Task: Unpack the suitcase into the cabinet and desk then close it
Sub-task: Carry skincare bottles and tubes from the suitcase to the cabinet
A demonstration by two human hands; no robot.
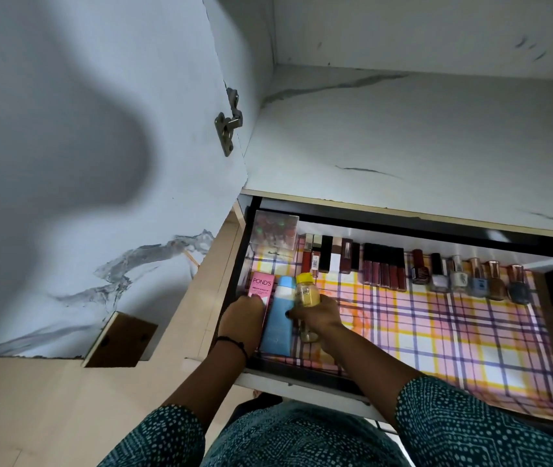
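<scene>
Teal sleeves [470, 426], left grip [239, 313] holding pink box [261, 286], right grip [318, 315] round yellow-capped bottle [307, 291]

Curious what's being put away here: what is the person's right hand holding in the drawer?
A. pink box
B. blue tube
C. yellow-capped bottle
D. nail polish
C: the right hand curls its fingers round the yellow-capped bottle; the left hand holds the pink box, and the blue tube lies between them.
</scene>
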